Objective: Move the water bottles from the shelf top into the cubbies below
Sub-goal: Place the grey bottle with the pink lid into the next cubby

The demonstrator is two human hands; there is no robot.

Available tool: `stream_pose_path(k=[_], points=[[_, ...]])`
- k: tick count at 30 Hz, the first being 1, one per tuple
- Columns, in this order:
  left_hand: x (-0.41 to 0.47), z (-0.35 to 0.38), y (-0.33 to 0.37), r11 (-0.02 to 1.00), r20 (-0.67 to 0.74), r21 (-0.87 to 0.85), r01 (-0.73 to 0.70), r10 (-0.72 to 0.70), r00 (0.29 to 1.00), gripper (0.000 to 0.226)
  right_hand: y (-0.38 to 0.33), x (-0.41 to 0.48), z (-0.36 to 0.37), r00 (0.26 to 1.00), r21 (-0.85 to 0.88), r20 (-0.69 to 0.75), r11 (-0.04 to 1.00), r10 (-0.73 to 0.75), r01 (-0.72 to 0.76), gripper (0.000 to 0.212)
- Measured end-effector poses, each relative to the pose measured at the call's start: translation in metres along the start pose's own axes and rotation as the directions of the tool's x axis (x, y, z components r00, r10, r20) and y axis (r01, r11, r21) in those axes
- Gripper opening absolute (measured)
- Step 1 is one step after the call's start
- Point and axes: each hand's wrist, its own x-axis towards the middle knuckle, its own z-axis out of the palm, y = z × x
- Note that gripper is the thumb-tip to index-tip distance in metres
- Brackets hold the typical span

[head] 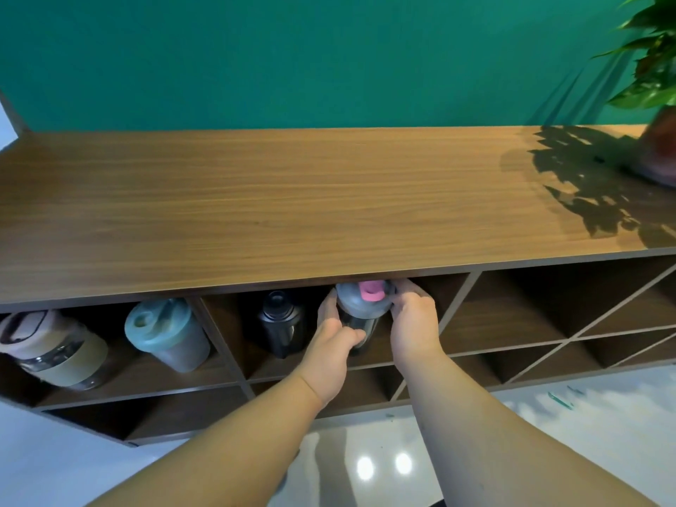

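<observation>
A dark bottle with a grey lid and pink cap (360, 301) stands in the middle cubby just under the wooden shelf top (292, 199). My left hand (334, 345) grips its left side and my right hand (415, 323) holds its lid from the right. A black bottle (281, 323) stands beside it in the same cubby. In the left cubby sit a teal-lidded shaker (164, 333) and a clear bottle with a beige band (51, 345). No bottles are on the shelf top.
A potted plant (654, 86) stands at the shelf top's far right and casts a shadow on the wood. Diagonal-divided cubbies (570, 323) lie to the right. A green wall is behind, and a glossy white floor (365, 466) lies below.
</observation>
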Motion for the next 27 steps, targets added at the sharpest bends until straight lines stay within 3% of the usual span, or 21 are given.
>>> stream_pose_path(k=[4,9,13,15,20,27], points=[[0.0,0.003,0.001,1.0,-0.001,-0.014,0.025,-0.025,1.0,0.09,-0.001,0.0,0.002,0.999,-0.008,0.035,1.0,-0.013,0.014,0.043],[-0.004,0.005,0.001,0.999,-0.03,-0.026,0.041,-0.042,0.999,0.074,-0.001,-0.005,0.0,0.998,-0.093,0.054,0.995,-0.028,0.033,0.058],[-0.009,0.002,0.005,0.997,-0.035,-0.045,0.057,-0.059,0.998,0.109,-0.003,-0.002,-0.006,1.0,-0.122,-0.003,0.993,0.007,-0.008,0.063],[-0.009,0.0,0.005,0.998,-0.03,-0.028,0.053,-0.054,0.998,0.116,-0.002,-0.003,-0.008,0.999,-0.14,-0.03,0.989,0.039,-0.043,0.063],[-0.009,0.001,0.012,0.999,-0.028,0.043,0.008,-0.007,1.0,0.081,0.004,-0.01,-0.003,0.998,-0.221,-0.005,0.973,0.061,-0.061,0.056],[-0.013,0.003,0.007,0.996,0.04,0.079,-0.035,0.032,0.999,0.084,-0.002,-0.017,0.001,0.995,-0.227,0.022,0.97,0.096,-0.088,0.064]])
